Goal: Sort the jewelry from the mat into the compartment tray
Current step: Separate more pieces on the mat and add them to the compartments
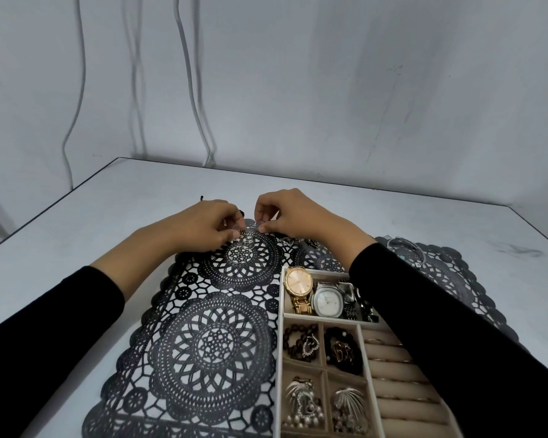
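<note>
A black lace mat (pixel 203 343) covers the table's near half. The beige compartment tray (pixel 279 343) lies on its right side and holds watches, bead bracelets, earrings and rings. Both hands meet at the mat's far edge. My left hand (pixel 200 226) and my right hand (pixel 285 216) each pinch part of a thin silver wire earring (pixel 249 238) whose loops hang between them just above the mat. A few small jewelry pieces (pixel 298 241) lie on the mat under my right wrist, partly hidden.
A silver bangle (pixel 405 245) rests on the mat's far right corner. The white table (pixel 108 216) ends at a grey wall with hanging cables (pixel 190 90). A small dark item (pixel 202 197) pokes out behind my left hand.
</note>
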